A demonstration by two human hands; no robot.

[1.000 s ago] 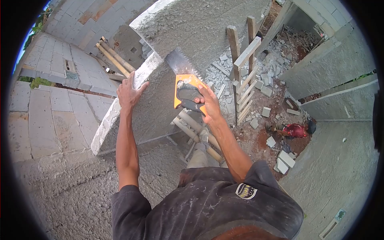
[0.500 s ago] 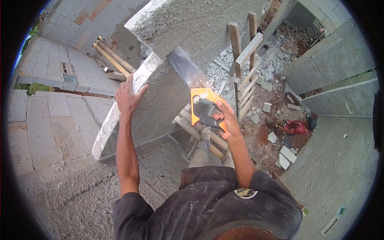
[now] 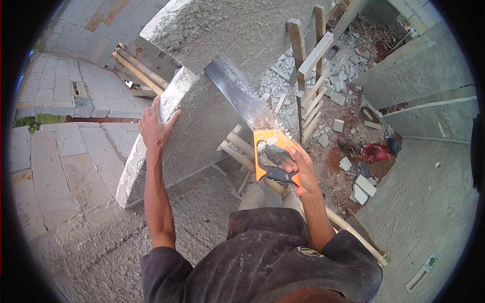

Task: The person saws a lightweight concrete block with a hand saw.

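My right hand (image 3: 303, 169) is wrapped round the orange and black handle of a handsaw (image 3: 232, 93). The dusty blade reaches up and left to the rough grey wall (image 3: 202, 118), at the step where the wall's edge drops lower. Pale dust coats the blade and part of the handle. My left hand (image 3: 155, 126) lies over the white top edge (image 3: 179, 88) of this lower wall section. Its fingers point forward and the thumb is spread toward the rendered face.
Bamboo poles (image 3: 237, 156) run below beside my legs. Upright timber posts (image 3: 298, 50) stand right of the wall. Far below, rubble (image 3: 290, 76) and pale blocks (image 3: 365, 186) cover the ground near a person in red (image 3: 376, 151). Block walls (image 3: 65, 166) rise at left.
The handsaw and my right hand have drawn back toward my body, down and right, and more of the blade shows. My left hand stays on the wall edge.
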